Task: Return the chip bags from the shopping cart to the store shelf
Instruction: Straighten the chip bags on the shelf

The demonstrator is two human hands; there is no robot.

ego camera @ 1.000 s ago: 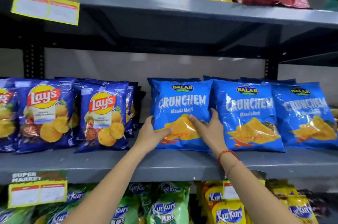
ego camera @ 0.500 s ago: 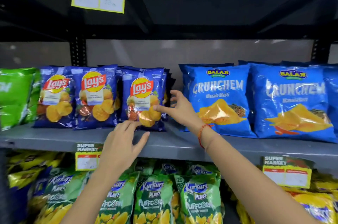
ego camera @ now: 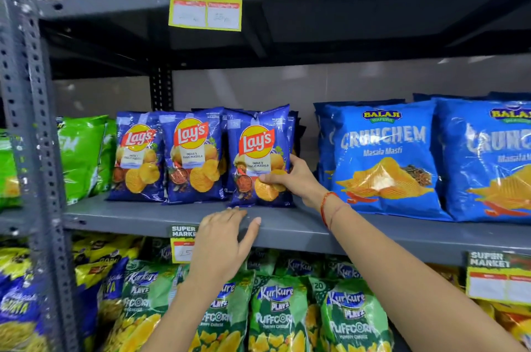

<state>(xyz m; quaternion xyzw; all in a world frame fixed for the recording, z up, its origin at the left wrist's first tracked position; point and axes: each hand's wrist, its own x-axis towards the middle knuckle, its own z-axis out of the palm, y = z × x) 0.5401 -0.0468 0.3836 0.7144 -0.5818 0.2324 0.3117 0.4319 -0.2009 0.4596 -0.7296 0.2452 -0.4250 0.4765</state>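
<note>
Right hand [ego camera: 296, 179] grips Lay's bag [ego camera: 260, 156] lower right edge; left hand [ego camera: 221, 245] spread, seemingly on shelf [ego camera: 287, 226] lip.

1. Lay's bag [ego camera: 260, 156]: glossy plastic film, crinkled, with glare streaks.
2. Crunchem bag [ego camera: 382, 156]: same shiny film.
3. Shelf [ego camera: 287, 225]: grey painted metal, matt, smooth.
4. Upright [ego camera: 31, 121]: perforated metal, paint chipped.
5. Price tag [ego camera: 205, 0]: paper.

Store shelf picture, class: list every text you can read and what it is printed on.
"Lay's", "India's Magic Masala": dark blue bags.
"Balaji Wafers", "Crunchem", "Masala Masti": light blue bags.
"Kurkure Playz", "Puffcorn", "Yummy Cheese": green bags.
"Super Market": shelf price tags.
Handwritten prices on the tags and the small print on the bags: too blurred.
</note>
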